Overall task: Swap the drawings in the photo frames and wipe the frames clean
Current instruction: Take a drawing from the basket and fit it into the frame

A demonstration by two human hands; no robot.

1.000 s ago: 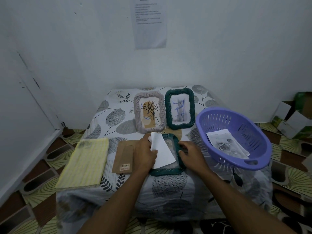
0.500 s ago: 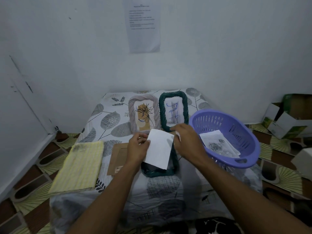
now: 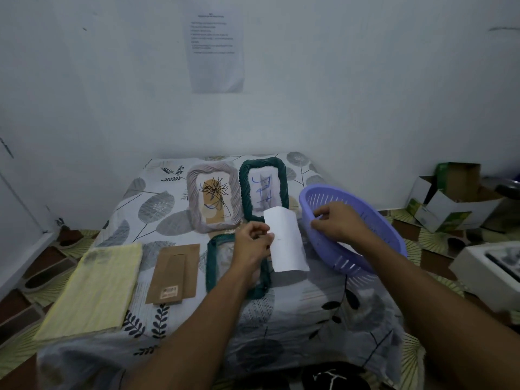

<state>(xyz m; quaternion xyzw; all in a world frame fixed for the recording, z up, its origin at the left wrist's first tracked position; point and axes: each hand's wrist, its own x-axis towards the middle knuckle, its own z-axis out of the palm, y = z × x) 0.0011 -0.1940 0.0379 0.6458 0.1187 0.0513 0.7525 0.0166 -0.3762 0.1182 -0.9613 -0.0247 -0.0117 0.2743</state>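
My left hand pinches a blank-sided white sheet by its left edge, holding it above the table between a flat dark green frame and the purple basket. That flat frame lies open beneath my left wrist. My right hand hovers over the basket's near rim, its fingers apart and holding nothing. Against the wall lean a grey frame with a flower drawing and a second dark green frame with blue scribbles.
A brown backing board lies left of the flat frame, and a folded yellow cloth sits at the table's left edge. Cardboard boxes and a white box stand on the floor to the right.
My left hand lifted the white sheet off the flat green frame and carried it right toward the basket. My right hand left the frame and moved over the basket.
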